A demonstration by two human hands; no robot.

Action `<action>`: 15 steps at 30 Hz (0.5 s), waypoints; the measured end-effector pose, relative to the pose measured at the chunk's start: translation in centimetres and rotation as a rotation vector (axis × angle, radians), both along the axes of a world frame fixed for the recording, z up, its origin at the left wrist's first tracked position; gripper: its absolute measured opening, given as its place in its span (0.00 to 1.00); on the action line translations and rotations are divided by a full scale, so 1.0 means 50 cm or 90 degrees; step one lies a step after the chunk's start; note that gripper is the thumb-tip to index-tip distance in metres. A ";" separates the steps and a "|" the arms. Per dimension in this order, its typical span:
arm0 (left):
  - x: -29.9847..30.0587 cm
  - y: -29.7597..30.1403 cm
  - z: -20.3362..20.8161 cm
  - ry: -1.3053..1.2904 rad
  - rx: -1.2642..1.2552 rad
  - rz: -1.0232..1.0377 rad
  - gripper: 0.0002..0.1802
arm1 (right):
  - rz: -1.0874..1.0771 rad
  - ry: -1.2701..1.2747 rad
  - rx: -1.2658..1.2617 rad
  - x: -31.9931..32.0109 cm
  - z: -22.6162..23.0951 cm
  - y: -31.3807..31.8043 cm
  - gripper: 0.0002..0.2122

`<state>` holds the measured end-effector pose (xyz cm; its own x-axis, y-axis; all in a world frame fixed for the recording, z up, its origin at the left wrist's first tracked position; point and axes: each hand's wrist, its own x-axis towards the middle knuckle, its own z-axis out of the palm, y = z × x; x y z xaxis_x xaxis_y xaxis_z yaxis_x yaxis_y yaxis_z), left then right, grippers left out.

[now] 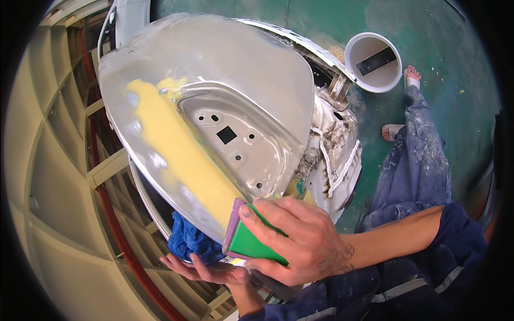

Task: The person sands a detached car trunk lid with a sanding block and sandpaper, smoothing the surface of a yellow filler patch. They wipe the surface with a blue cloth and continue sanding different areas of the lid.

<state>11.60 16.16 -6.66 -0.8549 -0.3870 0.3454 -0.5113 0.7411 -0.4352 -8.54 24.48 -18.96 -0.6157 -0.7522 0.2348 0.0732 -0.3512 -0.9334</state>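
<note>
My right hand (pixel 305 238) grips a green sanding block (pixel 256 235) with a purple edge layer, its fingers spread over one side. The block's purple edge meets the lower end of a strip of yellow body filler (pixel 179 147) on a grey car body panel (pixel 230 59). Just below and left of the block, my left hand (pixel 209 270) is open, fingers stretched out and apart, holding nothing. A bunched blue cloth (pixel 194 241) lies beside it, partly hidden by the hand. Next to the filler, the panel has a recess (pixel 225 125) with a square hole and several round holes.
A white bucket (pixel 350 67) with a dark flat piece inside stands on the green floor (pixel 342 21). Dirty, bare metal bodywork (pixel 334 150) borders the panel on the right. Legs in dusty blue trousers (pixel 417 155) stand beyond it. Beige beams and a red pipe (pixel 118 230) fill the left.
</note>
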 end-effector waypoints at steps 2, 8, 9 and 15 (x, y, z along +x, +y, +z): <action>-0.032 -0.050 0.015 -0.013 0.069 0.000 0.48 | 0.017 0.035 -0.010 -0.018 0.009 -0.030 0.31; -0.130 -0.142 0.066 -0.041 0.211 -0.058 0.23 | -0.046 0.044 -0.004 -0.061 0.026 -0.167 0.31; -0.139 -0.144 0.075 -0.048 0.193 -0.057 0.23 | -0.011 0.046 -0.010 -0.048 0.027 -0.135 0.32; -0.266 -0.104 0.123 -0.140 0.083 -0.136 0.08 | 0.027 0.075 -0.071 -0.046 0.041 -0.119 0.33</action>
